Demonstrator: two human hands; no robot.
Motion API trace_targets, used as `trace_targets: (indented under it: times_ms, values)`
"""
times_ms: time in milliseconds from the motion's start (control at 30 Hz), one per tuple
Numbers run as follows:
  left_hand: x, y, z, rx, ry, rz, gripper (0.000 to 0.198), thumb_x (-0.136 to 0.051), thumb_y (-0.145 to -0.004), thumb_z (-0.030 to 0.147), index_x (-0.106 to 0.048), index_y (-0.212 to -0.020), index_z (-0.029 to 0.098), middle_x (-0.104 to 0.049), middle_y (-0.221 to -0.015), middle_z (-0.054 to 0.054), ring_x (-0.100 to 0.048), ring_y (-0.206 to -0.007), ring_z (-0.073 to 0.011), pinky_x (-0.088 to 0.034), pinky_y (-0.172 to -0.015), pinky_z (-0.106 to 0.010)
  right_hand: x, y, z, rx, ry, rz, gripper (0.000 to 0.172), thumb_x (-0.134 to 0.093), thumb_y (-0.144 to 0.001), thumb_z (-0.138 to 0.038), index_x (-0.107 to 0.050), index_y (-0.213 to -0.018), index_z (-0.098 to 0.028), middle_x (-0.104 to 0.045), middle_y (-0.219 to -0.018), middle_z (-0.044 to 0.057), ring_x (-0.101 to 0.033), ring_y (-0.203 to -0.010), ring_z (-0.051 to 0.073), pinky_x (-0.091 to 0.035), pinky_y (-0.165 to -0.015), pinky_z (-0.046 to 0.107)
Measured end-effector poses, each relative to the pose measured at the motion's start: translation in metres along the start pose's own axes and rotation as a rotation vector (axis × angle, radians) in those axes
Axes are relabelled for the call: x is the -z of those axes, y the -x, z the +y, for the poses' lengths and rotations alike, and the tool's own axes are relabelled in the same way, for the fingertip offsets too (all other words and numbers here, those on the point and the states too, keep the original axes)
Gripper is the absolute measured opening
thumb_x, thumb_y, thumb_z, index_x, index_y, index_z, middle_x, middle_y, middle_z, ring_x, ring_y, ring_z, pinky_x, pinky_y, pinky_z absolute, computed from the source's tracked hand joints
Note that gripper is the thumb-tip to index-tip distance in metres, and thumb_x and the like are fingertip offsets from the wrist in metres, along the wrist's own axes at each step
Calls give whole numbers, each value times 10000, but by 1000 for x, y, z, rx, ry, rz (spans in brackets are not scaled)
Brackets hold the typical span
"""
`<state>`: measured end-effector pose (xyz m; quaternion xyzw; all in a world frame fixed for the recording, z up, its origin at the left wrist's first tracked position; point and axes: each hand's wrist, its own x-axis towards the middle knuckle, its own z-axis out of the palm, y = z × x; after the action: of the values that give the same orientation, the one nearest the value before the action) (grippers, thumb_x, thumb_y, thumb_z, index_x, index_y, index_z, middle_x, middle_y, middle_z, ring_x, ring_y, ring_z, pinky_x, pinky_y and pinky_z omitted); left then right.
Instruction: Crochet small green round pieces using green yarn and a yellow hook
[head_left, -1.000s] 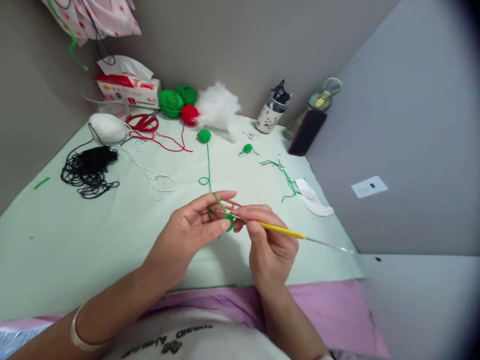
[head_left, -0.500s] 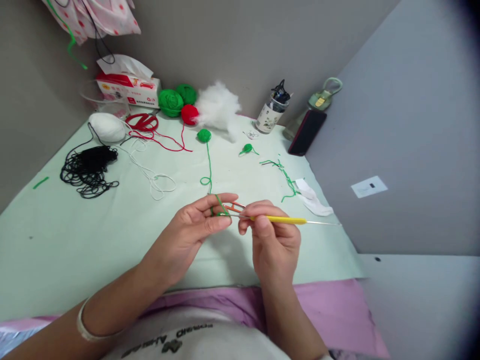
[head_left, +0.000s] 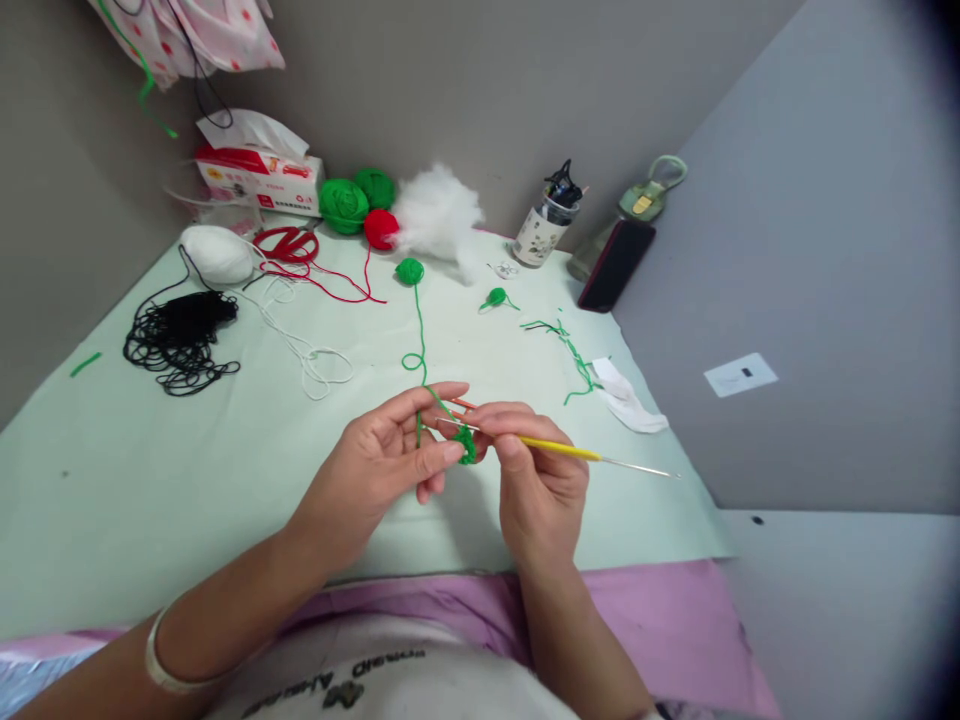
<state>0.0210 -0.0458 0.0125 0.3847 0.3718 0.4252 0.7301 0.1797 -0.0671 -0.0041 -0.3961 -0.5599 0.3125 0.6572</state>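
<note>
Between thumb and fingers, my left hand (head_left: 390, 450) pinches a small piece of green crochet (head_left: 466, 444). The green yarn (head_left: 421, 330) passes over its raised index finger and runs back to a small green ball (head_left: 409, 271). My right hand (head_left: 540, 480) is closed round the yellow handle of a crochet hook (head_left: 559, 447); the hook's left tip lies at the top of the green piece, its other metal end pointing right. An orange-red tool (head_left: 463, 404), partly hidden behind the fingers, shows above the hook; its kind is unclear.
Red-handled scissors (head_left: 289, 245), a black yarn heap (head_left: 180, 335) and a white yarn ball (head_left: 217, 254) lie at left. White stuffing (head_left: 439, 215) sits behind. At right are a pen jar (head_left: 544, 230), a phone (head_left: 616, 266), green yarn scraps (head_left: 574, 355) and a white cloth piece (head_left: 628, 398).
The green piece has turned into view below the hook, between my hands. My right hand and the hook have shifted slightly left, and the hook's right end tilts lower.
</note>
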Motion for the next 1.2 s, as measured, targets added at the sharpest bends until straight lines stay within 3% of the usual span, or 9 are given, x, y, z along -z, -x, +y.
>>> trace_targets:
  times_ms: [133, 300, 533, 667, 900, 1200]
  values:
    - [0, 1, -1, 62, 78, -75, 510, -871, -836, 270, -734, -1328, 272, -693, -780, 28, -579, -524, -83, -447, -476, -207, -1, 0, 0, -4, -2, -3, 135, -659, -1013, -288, -787, -979, -260, -802, -944, 53, -747, -882, 200, -607, -681, 336]
    - [1, 0, 0, 85, 150, -72, 428, -867, -850, 263, -769, -1266, 254, -670, -649, 47, -613, -516, -77, -495, -525, -182, 0, 0, 2, -48, -71, 12, 135, -666, -1011, -315, -777, -967, -251, -798, -952, 51, -713, -761, 167, -585, -638, 315]
    - [1, -1, 0, 72, 225, -68, 284, -850, -867, 250, -819, -1150, 246, -777, -929, -8, -713, -700, -91, -580, -702, -199, 2, -3, 5, -191, -275, 23, 136, -669, -1009, -351, -736, -948, -249, -786, -931, 16, -634, -607, 109, -566, -620, 281]
    - [1, -1, 0, 58, 190, -71, 270, -826, -889, 258, -816, -1158, 232, -784, -954, -20, -706, -741, -105, -577, -765, -226, 4, -5, 3, -192, -310, -27, 165, -622, -1037, -344, -708, -943, -240, -776, -875, 11, -650, -605, 116, -566, -599, 270]
    - [3, 1, 0, -29, 55, -37, 258, -783, -923, 262, -812, -1179, 273, -738, -910, 13, -681, -739, -100, -551, -752, -225, 5, -1, -6, -60, -167, -40, 186, -566, -1069, -257, -745, -1028, -226, -780, -972, 44, -733, -790, 158, -619, -693, 316]
    - [4, 4, -8, -198, -41, 69, 283, -770, -918, 172, -818, -1155, 319, -688, -821, 46, -696, -744, -90, -575, -750, -204, 6, 7, -7, 321, 235, -108, 261, -520, -1055, -129, -711, -1212, -210, -780, -1034, 88, -757, -989, 235, -657, -797, 430]
